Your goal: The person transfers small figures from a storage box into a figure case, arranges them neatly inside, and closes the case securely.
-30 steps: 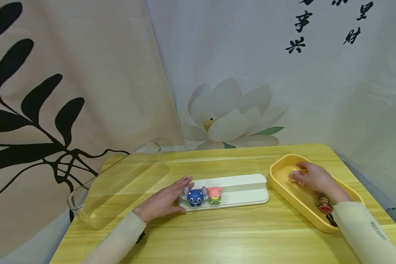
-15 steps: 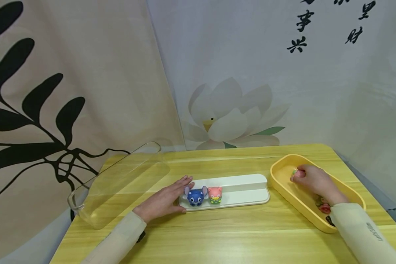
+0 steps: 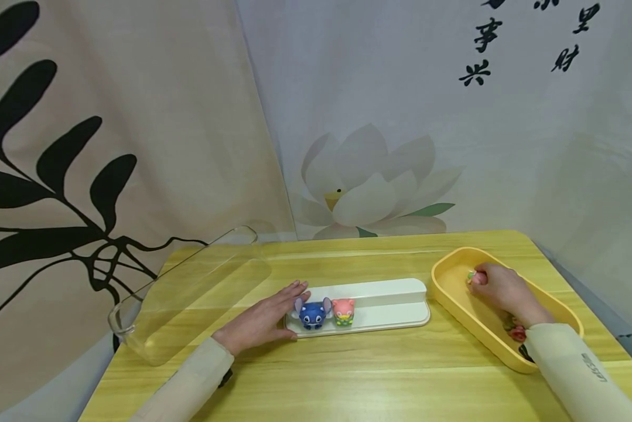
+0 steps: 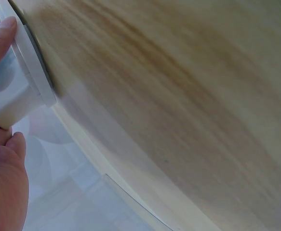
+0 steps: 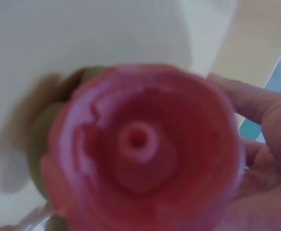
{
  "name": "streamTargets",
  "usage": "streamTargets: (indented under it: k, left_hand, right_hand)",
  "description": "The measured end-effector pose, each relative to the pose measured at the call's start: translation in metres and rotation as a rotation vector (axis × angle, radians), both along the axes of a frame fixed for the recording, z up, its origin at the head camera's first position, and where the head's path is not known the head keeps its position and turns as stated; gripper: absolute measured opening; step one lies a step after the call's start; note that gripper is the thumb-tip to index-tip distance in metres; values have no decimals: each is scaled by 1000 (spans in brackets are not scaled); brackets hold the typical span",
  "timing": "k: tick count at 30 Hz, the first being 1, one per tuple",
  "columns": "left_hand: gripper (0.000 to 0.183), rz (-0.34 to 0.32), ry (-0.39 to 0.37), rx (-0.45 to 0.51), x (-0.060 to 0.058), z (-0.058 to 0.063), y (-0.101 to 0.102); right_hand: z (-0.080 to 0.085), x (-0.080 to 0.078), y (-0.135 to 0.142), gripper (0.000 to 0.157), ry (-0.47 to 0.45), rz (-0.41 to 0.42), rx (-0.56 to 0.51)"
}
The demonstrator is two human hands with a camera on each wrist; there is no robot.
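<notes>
My left hand (image 3: 263, 321) holds the left end of a white stepped display base (image 3: 392, 316), its thumb at the front edge and its fingers behind. On the base's lower step, by that hand, stands a blue big-eared figurine (image 3: 313, 315). Right beside it is a pink figurine with a green-and-yellow lower part (image 3: 343, 313). Over the yellow tray (image 3: 476, 337), my right hand (image 3: 505, 291) pinches another small pink figurine (image 3: 478, 278), partly covered by the fingers. A doll figurine with a red skirt (image 3: 517, 334) lies under the right wrist; its hollow underside fills the right wrist view.
A clear plastic cover (image 3: 200, 293) lies at the table's left, reaching over the edge. Part of a dark object (image 3: 525, 351) shows at the tray's near end. Printed curtains hang behind the wooden table (image 3: 347, 375).
My right hand has closed further over the small pink figurine and shifted it slightly up and right. The left hand and the two standing figurines stay in place.
</notes>
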State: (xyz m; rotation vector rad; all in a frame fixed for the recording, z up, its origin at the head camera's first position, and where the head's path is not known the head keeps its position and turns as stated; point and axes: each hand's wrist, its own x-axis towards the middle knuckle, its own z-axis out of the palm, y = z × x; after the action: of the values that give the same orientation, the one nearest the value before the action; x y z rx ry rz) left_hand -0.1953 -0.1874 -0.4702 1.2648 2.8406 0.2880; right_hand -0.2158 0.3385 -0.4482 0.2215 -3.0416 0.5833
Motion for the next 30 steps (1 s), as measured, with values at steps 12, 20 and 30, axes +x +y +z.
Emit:
streamTargets:
  k: [12,20,30]
  left_hand:
    - [93,-6,1,8,-1,-1,0]
    - [93,-9,2,8,-1,-3,-1]
    - [95,-7,8,13,-2,-4,-2]
  right_hand:
    - [7,6,2,28,57,-8,-27]
    - [29,17,-3,51,15,-21,-79]
    - [54,30,-5,63,0,-26,-207]
